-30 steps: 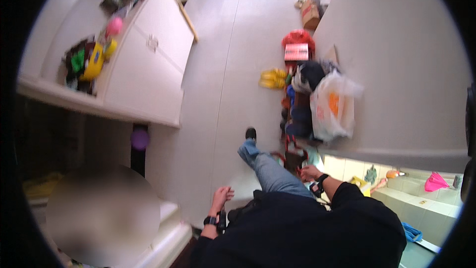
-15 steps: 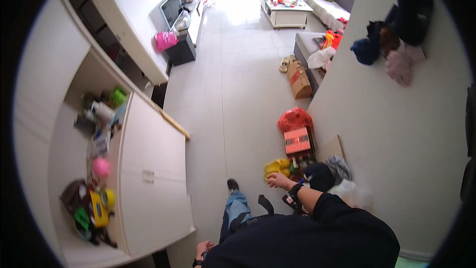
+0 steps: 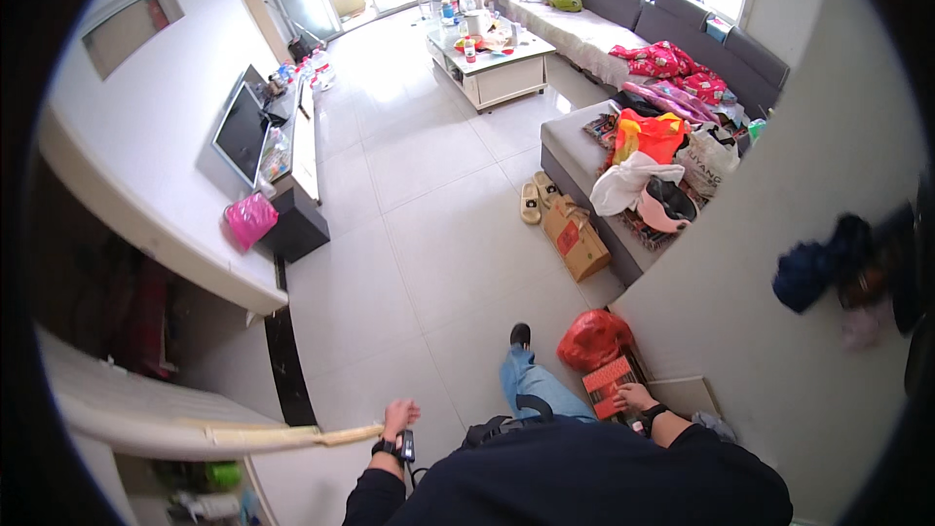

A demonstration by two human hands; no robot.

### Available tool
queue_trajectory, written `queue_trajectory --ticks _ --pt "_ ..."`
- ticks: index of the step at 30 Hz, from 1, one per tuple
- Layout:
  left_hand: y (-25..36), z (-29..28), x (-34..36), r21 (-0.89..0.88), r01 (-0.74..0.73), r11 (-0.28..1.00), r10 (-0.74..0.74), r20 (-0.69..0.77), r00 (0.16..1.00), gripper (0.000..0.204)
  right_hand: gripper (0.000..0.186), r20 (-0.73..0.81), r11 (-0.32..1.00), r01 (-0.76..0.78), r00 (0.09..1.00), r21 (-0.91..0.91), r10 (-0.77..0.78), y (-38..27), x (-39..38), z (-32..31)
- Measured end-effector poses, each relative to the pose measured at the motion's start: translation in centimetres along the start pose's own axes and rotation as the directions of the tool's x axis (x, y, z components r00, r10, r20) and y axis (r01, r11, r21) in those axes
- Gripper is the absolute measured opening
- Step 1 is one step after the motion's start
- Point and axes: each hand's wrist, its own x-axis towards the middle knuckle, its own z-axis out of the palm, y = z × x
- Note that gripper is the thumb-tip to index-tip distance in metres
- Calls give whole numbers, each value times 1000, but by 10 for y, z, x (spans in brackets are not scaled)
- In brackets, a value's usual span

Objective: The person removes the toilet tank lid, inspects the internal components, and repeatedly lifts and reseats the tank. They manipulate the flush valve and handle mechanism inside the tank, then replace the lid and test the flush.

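My left hand (image 3: 400, 416) hangs at my left side, near the end of a wooden-edged cabinet top (image 3: 351, 434). Its fingers are loosely bent and apart, and nothing shows in them. On the other side, my right hand (image 3: 635, 397) is in front of a red-orange box (image 3: 610, 382) on the floor by the wall. The fingers of that hand are slightly spread, with no object in them. Both wrists wear dark bands. Beside the box lies a red plastic bag (image 3: 593, 339).
Brown carton (image 3: 577, 239) and beige slippers (image 3: 530, 203) stand by the grey sofa (image 3: 575, 144), which holds bags and clothes. Farther off is a white coffee table (image 3: 506, 78). On the left are a TV (image 3: 240, 134), a pink bag (image 3: 250, 220) and a doorway (image 3: 117, 282).
I have moved forward into the room; sofa, carton and table appear nearer. The cabinet has mostly passed out of view at lower left. My left hand has swung forward.
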Motion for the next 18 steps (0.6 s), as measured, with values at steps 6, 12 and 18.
queue_trajectory --ticks 6,12,18 --pt "269 75 180 -39 -54 998 60 148 987 27 24 140 998 67 988 -3 -66 -166 201 -13" --pt "407 80 305 16 107 994 -108 217 970 30 33 90 951 307 946 47 -310 -561 297 54" --pt "533 47 486 -63 387 920 -379 114 919 30 34 61 875 472 875 104 -480 -850 395 95"
